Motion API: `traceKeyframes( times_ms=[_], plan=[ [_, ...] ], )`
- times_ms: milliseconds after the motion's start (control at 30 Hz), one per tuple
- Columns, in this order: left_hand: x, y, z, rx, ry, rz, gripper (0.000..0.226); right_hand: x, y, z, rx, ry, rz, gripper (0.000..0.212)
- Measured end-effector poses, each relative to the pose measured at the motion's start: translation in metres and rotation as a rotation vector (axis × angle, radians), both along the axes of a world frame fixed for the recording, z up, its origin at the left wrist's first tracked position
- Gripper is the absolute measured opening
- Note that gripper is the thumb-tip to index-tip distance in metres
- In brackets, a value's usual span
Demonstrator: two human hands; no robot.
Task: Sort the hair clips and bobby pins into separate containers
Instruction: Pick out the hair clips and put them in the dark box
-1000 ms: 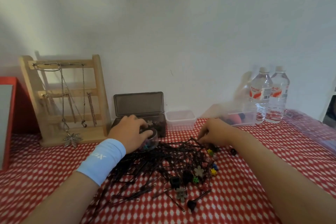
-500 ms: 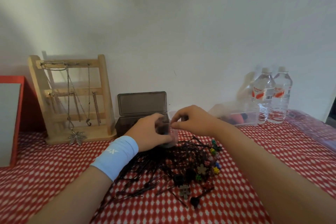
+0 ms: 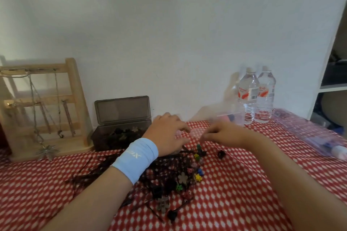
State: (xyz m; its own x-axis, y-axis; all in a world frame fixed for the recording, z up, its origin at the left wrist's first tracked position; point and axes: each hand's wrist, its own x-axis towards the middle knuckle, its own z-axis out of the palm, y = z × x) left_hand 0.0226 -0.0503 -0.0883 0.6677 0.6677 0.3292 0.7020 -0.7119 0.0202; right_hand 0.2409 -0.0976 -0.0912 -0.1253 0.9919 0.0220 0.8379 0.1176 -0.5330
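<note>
A heap of black bobby pins [image 3: 90, 173] lies on the red-and-white tablecloth, mixed with small coloured and flower-shaped hair clips [image 3: 198, 176]. One black clip [image 3: 221, 154] lies apart to the right. My left hand [image 3: 167, 133], with a blue wristband, curls round a small clear cup [image 3: 191, 133] behind the heap. My right hand [image 3: 221, 134] has its fingertips bunched at the cup's right side; blur hides whether they pinch anything. A dark box [image 3: 105, 137] with its lid up holds several clips, just left of my left hand.
A wooden jewellery stand [image 3: 75, 99] with chains stands at the back left. A clear tub [image 3: 232, 116] and two water bottles [image 3: 248, 95] stand at the back right. A clear plastic bag [image 3: 309, 137] lies along the right edge, beside a white shelf unit.
My left hand carried the clear cup from beside the dark box to the right, behind the heap. My right hand left the heap and came up to the cup.
</note>
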Motion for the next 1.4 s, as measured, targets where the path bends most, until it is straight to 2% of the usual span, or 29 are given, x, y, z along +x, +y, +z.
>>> traceKeyframes(
  times_ms=[100,233,300,433,567,700,833,967,1067,1200,1400],
  plan=[
    [0.023,-0.008,0.003,-0.093,-0.006,-0.149,0.02,0.014,-0.007,-0.002,-0.094,0.02,-0.016,0.016],
    [0.047,-0.01,-0.001,-0.164,0.122,-0.199,0.021,0.025,-0.012,-0.002,-0.206,-0.14,0.051,0.024],
    [0.053,-0.007,-0.005,-0.186,0.163,-0.195,0.021,0.026,-0.012,-0.003,-0.209,-0.156,0.047,0.027],
    [0.055,-0.003,-0.011,-0.244,0.1,-0.167,0.019,0.026,-0.01,-0.006,-0.122,-0.07,0.013,0.016],
    [0.047,0.001,-0.01,-0.381,-0.139,-0.176,0.011,0.021,-0.008,-0.008,-0.085,0.094,-0.052,0.018],
    [0.032,0.007,-0.003,-0.537,-0.347,-0.212,0.015,0.009,-0.013,-0.008,-0.125,0.404,-0.044,0.022],
    [0.01,0.01,0.009,-0.549,-0.337,-0.231,0.017,-0.004,-0.014,-0.009,-0.216,0.711,-0.017,0.027],
    [-0.022,0.018,0.017,-0.503,-0.264,-0.171,0.007,-0.012,-0.004,-0.011,-0.269,0.807,-0.015,0.03],
    [-0.054,0.032,0.019,-0.433,-0.277,-0.091,0.004,-0.031,0.009,-0.003,-0.275,0.812,-0.016,0.027],
    [-0.09,0.051,0.023,-0.428,-0.356,-0.006,0.01,-0.075,0.035,0.019,-0.194,0.77,-0.021,0.021],
    [-0.128,0.067,0.033,-0.37,-0.443,0.098,0.016,-0.147,0.08,0.037,0.014,0.539,0.063,0.011]
  ],
)
